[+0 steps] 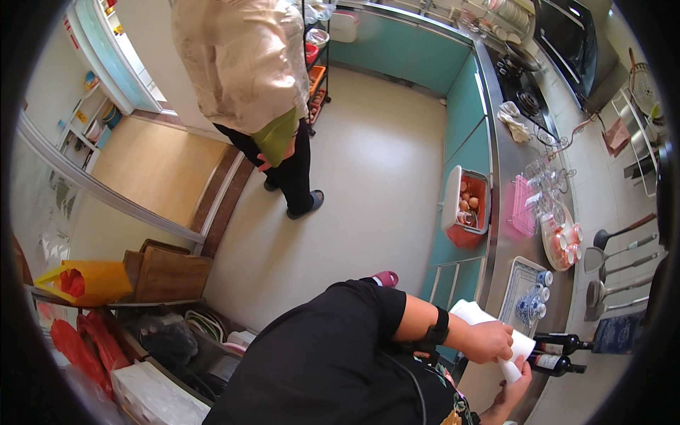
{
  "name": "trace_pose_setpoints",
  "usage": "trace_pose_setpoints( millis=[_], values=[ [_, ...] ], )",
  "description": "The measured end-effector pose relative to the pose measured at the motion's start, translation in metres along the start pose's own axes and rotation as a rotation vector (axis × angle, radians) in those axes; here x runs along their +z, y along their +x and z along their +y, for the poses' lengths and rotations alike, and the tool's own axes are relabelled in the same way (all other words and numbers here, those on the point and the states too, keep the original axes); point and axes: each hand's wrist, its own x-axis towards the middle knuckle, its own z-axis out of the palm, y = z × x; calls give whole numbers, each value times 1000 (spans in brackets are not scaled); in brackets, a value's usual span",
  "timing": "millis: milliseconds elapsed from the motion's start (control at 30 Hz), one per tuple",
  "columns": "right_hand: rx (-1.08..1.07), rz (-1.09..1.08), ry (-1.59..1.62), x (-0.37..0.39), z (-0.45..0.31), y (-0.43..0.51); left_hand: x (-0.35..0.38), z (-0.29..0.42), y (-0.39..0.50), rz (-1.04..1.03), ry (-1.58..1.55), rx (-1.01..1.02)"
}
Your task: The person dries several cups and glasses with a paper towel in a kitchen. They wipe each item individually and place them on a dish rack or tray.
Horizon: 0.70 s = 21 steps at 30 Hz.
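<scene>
Over the steel counter (499,212), my left hand (487,341) grips a white paper towel roll (518,340), its wrist wearing a black strap. A flap of white paper (467,312) sticks out on the far side of that forearm. Below it, my right hand (512,390) pinches a loose white paper end (511,372) between thumb and fingers. The two hands are close together, the fingers of the left nearly meeting the paper held by the right. Two dark wine bottles (555,342) lie just beyond the roll. A tray (506,292) bears a blue-and-white teapot (526,308) and cups.
Another person (244,69) stands on the floor holding a green cloth (276,138). A bin with eggshells (458,202) hangs on the cabinet front. Farther along are a pink rack (523,204), red-and-white cups (566,244) and a gas stove (523,90). Ladles and spatulas (595,260) hang on the wall.
</scene>
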Motion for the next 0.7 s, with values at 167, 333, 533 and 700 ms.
trace_pose_setpoints(
  millis=[167, 333, 533, 700],
  values=[
    [13, 67, 381, -27, 28, -13, 6, 6, 7, -130, -113, -39],
    [-34, 149, 823, -15, 42, -37, 9, 1, 18, -485, -75, -205],
    [84, 778, 1183, -20, 60, -5, 7, -7, 41, -249, 76, -6],
    [141, 826, 1438, -48, 81, -9, 11, 0, 61, -425, 85, 466]
  ],
)
